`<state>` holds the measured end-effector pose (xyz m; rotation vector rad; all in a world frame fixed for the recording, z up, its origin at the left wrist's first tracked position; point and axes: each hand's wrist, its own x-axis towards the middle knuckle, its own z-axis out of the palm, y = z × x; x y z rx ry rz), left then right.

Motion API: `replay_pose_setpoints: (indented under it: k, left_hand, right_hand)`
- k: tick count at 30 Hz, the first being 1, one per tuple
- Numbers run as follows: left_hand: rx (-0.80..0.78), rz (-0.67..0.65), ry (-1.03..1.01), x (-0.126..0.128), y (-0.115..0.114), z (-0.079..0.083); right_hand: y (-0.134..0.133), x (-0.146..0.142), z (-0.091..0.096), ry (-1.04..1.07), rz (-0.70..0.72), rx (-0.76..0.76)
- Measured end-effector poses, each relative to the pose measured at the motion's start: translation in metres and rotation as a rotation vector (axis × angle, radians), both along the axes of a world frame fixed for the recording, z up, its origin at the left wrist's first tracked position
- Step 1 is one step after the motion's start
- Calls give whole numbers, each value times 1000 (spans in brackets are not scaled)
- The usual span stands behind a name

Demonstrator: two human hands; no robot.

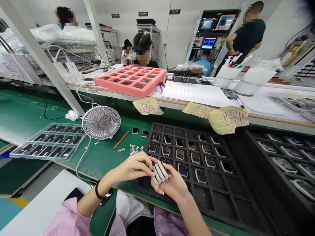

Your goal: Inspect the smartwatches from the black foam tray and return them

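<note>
I've got the left grip (129, 168) and right grip (173, 185) both clamped on a fanned stack of pale curved pieces (161, 172), held between them just above the corner of a black foam tray (222, 198) whose slots carry rows of watch bodies (189, 159). The exact kind of piece is too small for me to tell. Beside the tray, on the green-topped counter (103, 167), I can see small white scraps (134, 149), an orange pencil (120, 140) and a grey desk fan (101, 122).
</note>
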<state>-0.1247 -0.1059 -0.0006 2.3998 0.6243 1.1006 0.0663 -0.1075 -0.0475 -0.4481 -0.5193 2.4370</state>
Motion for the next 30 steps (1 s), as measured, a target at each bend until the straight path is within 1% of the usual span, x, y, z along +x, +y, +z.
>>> replay_pose_setpoints:
  k: [3, 7, 10, 14, 17, 20, 23, 26, 30]
  left_hand:
    - [-36, -9, 0, -1, -1, 4]
    - [-31, -1, 41, -2, -3, 3]
    - [-46, -28, 68, -4, -3, 1]
    - [-195, -100, 74, -6, -1, -5]
    - [-309, -141, 34, -7, -2, -13]
    - [-392, -148, 26, -5, -6, -21]
    - [-452, -127, 24, -4, -11, -26]
    - [-465, -129, 35, -3, -13, -25]
    - [-380, -150, 62, -2, -12, -22]
  right_hand:
    - [0, -1, -1, 15, 38, 5]
    - [-1, -1, 0, -27, 0, 24]
    - [-1, -2, -1, -32, 8, 19]
    - [-2, -2, -6, -16, 47, 3]
    - [-4, 0, -12, -52, 74, 17]
    - [-9, 4, -17, -142, 94, 66]
    - [-14, 10, -17, -206, 108, 97]
    - [-15, 13, -16, -218, 134, 106]
    - [-12, 10, -20, -168, 145, 68]
